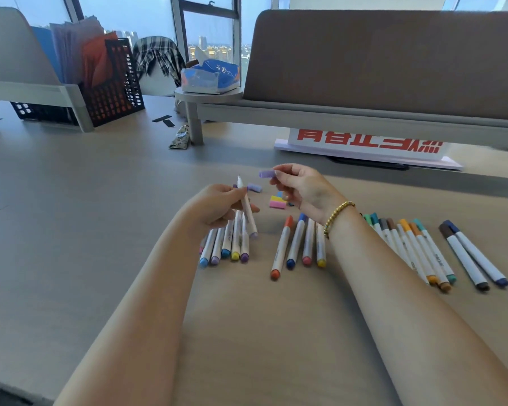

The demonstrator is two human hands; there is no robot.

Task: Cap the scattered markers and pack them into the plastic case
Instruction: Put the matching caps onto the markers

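Left hand [217, 205]: just left of frame centre, fingers and thumb curled round the barrel of an uncapped marker [247, 209], tip up.
Right hand [302, 189]: just right of centre, thumb and forefinger pinched on a purple cap [266, 173], near the tip but not touching it.
Marker in hand: looks light, stiff and smooth; held mid-barrel, which should steady the tip for capping. A grip nearer the tip would risk ink on the fingers.
Cap: small, hard, likely slippery; best pinched at its closed end so the open end stays free, and it probably needs a firm push to seat.
Uncapped row [226, 244]: on the table [71, 200] under the left hand, lying close side by side.
Capped four [299, 244]: below the right hand, centre of frame.
Capped group [411, 247]: right of the right wrist, some overlapping; two dark markers [472, 253] further right, apart.
Loose caps [277, 202]: between the hands, further back; another purple cap [254, 187] beside the held marker.
Case: cannot tell; none is clearly in view.
Handling judgement: round barrels may roll, so lifting a few together by the middle seems safest.
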